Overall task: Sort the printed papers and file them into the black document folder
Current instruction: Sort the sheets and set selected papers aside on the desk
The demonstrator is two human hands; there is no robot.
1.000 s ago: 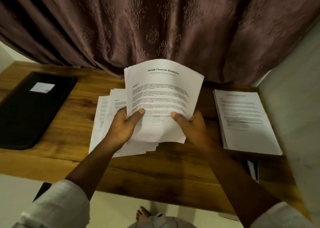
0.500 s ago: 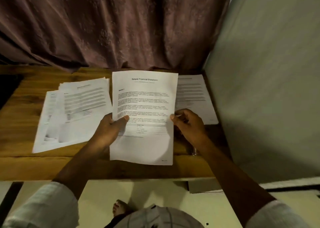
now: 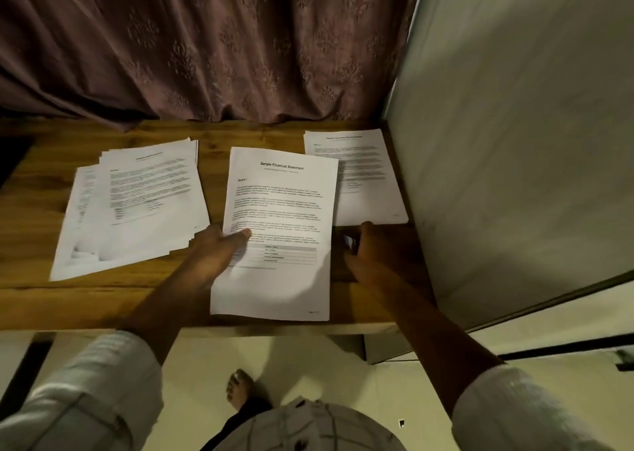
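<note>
**Head view: one sheet held at the table's near edge**

The left hand (image 3: 212,256) grips the financial statement sheet (image 3: 284,210) at its left edge, thumb on top, fingers hidden beneath. The sheet lies between the two hands, its lower end reaching the near edge of the wooden table (image 3: 103,296). The right hand (image 3: 368,258) sits just beside the sheet's right edge; whether it holds anything cannot be told. A fanned pile of papers (image 3: 137,203) lies left of the left hand. A squared stack (image 3: 363,183) lies beyond the right hand.
</note>
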